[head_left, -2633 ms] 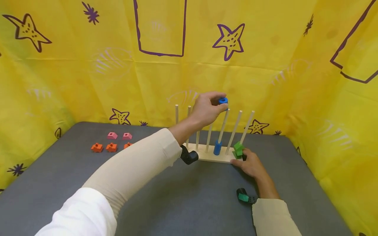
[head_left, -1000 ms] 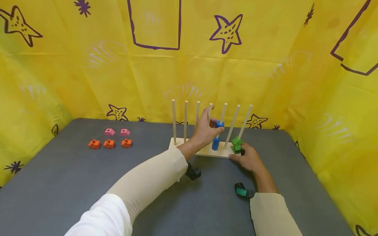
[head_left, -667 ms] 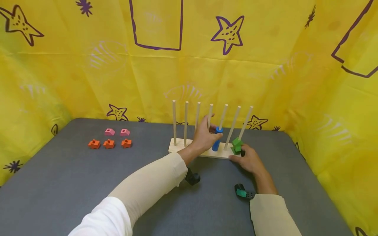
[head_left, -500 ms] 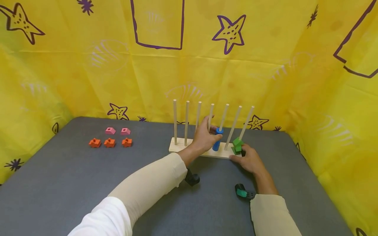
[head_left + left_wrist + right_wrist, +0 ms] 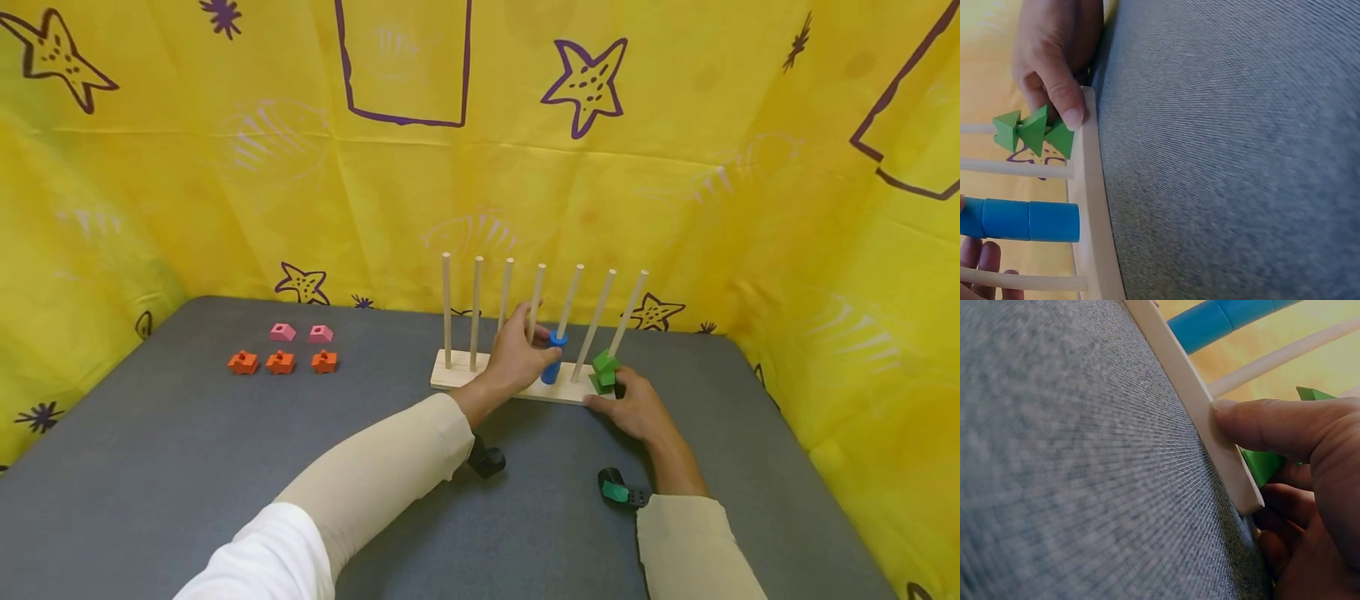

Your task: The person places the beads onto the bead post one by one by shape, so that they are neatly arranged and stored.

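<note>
A wooden peg stand [image 5: 452,372] has several upright pegs on a flat base. My left hand [image 5: 516,354] reaches over the stand and pinches the topmost blue bead [image 5: 557,340] on one peg. In the left wrist view three blue cylinder beads [image 5: 1007,219] sit end to end, down to the base. My right hand [image 5: 637,407] grips the right end of the base; in the right wrist view the thumb [image 5: 1266,427] presses the front edge, with the other fingers behind. Next to it, green angular pieces [image 5: 603,371] are stacked on the end peg.
To the left on the grey table [image 5: 150,467] lie two pink blocks [image 5: 320,333] and three orange blocks [image 5: 280,362], spaced apart in two rows. A yellow patterned cloth [image 5: 405,200] hangs behind and at the sides.
My left hand has brought the blue bead from the peg's top down along it, onto the blue beads below. My right hand has stayed at the base's end.
</note>
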`<state>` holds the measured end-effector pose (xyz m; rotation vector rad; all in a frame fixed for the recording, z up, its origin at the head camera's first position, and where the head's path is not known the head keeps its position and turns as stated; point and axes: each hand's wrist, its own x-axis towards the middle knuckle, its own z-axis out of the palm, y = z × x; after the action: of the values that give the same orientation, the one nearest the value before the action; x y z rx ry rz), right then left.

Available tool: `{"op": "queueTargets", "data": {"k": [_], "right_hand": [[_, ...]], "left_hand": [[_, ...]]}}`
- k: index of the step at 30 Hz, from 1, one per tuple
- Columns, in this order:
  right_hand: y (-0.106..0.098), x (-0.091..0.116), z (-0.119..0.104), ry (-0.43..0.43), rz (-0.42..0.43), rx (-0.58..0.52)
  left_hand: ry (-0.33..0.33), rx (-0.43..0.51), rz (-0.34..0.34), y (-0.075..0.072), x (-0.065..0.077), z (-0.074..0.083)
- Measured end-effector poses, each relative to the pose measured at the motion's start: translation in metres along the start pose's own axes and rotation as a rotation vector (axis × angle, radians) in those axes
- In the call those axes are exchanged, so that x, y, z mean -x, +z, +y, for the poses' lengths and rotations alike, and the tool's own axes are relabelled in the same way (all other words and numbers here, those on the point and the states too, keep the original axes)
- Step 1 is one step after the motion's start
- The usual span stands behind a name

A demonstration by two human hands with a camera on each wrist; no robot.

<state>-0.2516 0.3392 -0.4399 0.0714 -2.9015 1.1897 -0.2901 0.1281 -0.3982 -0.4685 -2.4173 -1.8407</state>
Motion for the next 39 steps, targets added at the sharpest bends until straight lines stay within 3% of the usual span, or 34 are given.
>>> {"op": "queueTargets", "data": {"k": [10,17,28,39], "right_hand": [[0.0,0.0,0.0,0.009,-0.01,0.002],[0.003,-0.001,0.0,0.04,-0.008,-0.011],[0.001,0.001,0.0,0.049,-0.023,-0.001],[0.0,0.002,-0.002,0.053,-0.024,-0.007]], "left_hand": [[-0.003,-0.061,-0.036,-0.006,0.016,-0.003],[-0.004,-0.111,-0.036,-0.018,0.031,-0.004],[0.168,-0.089,-0.02,-0.044,0.057,0.005],[0.315,0.072,0.064,-0.082,0.077,0.014]]}}
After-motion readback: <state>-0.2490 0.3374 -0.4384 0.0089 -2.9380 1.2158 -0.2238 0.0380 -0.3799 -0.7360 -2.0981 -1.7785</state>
